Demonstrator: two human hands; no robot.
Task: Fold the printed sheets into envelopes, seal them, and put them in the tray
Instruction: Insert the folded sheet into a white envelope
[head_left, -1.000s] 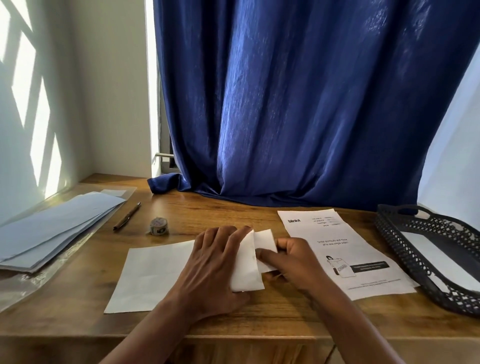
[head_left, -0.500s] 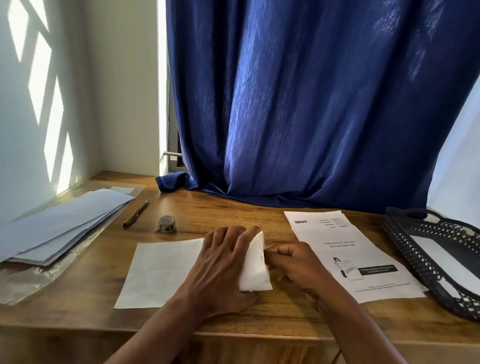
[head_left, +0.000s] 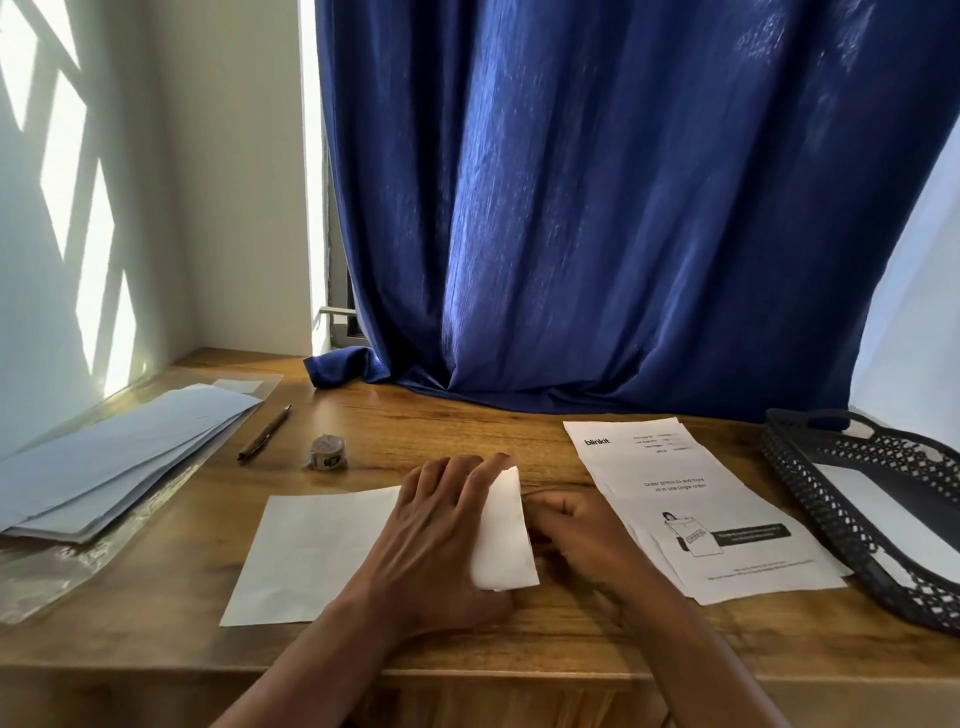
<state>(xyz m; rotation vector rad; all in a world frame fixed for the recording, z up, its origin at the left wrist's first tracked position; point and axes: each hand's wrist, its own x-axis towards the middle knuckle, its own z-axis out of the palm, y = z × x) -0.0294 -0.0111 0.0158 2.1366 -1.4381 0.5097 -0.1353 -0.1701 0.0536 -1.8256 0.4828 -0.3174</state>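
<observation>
The white sheet (head_left: 317, 556) is laid blank side up near the front edge of the wooden desk (head_left: 467, 431), long axis left to right, its right end folded over leftward. The fold is pressed flat by the left hand (head_left: 441, 535), fingers straight, while the right hand (head_left: 576, 530), fingers curled, is set against the folded edge; its grip cannot be determined. At the far right, white paper is contained in the black perforated tray (head_left: 810, 483).

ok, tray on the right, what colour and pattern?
Black tray, perforated lattice walls; head view.
</observation>
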